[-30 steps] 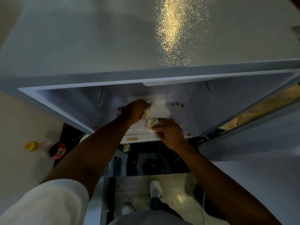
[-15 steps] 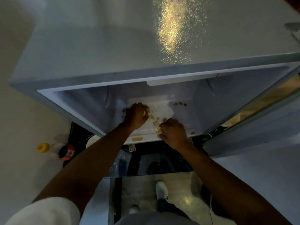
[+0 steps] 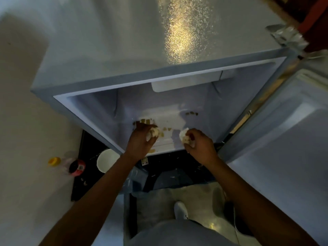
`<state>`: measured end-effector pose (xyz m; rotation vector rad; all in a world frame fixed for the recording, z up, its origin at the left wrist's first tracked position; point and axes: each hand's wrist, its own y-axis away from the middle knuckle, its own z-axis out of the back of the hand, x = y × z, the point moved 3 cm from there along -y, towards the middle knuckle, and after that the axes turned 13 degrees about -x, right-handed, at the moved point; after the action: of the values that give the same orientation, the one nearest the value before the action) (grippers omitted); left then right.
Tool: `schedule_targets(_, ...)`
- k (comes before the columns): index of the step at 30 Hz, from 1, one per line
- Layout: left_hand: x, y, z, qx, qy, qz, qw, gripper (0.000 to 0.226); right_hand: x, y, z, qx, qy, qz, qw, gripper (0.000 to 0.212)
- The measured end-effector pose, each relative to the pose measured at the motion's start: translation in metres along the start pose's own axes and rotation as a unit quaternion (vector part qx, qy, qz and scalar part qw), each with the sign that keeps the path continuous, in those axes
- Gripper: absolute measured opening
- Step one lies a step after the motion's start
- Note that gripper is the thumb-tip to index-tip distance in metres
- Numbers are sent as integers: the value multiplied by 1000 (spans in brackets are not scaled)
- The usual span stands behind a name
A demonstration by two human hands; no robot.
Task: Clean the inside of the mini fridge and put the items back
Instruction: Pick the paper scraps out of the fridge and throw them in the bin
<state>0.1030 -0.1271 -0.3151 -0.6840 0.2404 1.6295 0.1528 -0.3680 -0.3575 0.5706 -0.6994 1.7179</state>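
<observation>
Head view, looking straight down on a mini fridge (image 3: 124, 55) with its door (image 3: 284, 139) swung open to the right. Both arms reach into the fridge's cavity. On its white floor (image 3: 168, 119), the left hand (image 3: 142, 139) grasps a crumpled, stained wad of tissue (image 3: 154, 132) near the floor's left side. The right hand (image 3: 198, 144) clenches a second tissue wad (image 3: 184, 136), near the floor's front edge. Brown stains (image 3: 191, 113) dot the floor behind the hands. Outside the fridge, by its left front corner, stand a white bowl (image 3: 106, 161) and a yellow-capped bottle (image 3: 67, 165) lying on its side.
</observation>
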Motion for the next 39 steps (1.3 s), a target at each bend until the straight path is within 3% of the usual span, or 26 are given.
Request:
schedule_targets(5,-14,43,13,18,94,45,994,51,-22,51,25,0,-80,-89,993,64)
schedule_targets(9,-24,73,15,38,137,92,986,35,-24,97,48,-41,-13,-85,995,53)
schedule_targets(19,-44,142,31,80,184,-54,978,37,27,240,92,-162,32,-159,973,32)
schedule_targets(24,-54,179,28,162,205,-76,962,36,49,328,101,-218,66,-203,952,31)
schedule_targets(31,-109,248,9,246,230,-152,929,47,27,480,145,-304,65,-356,881,33)
schedule_targets(36,-156,292,-10,284,251,-200,904,47,18,559,177,-385,70,-403,828,25)
schedule_targets(39,-182,322,-26,308,254,-188,897,38,2,599,191,-414,58,-412,809,25)
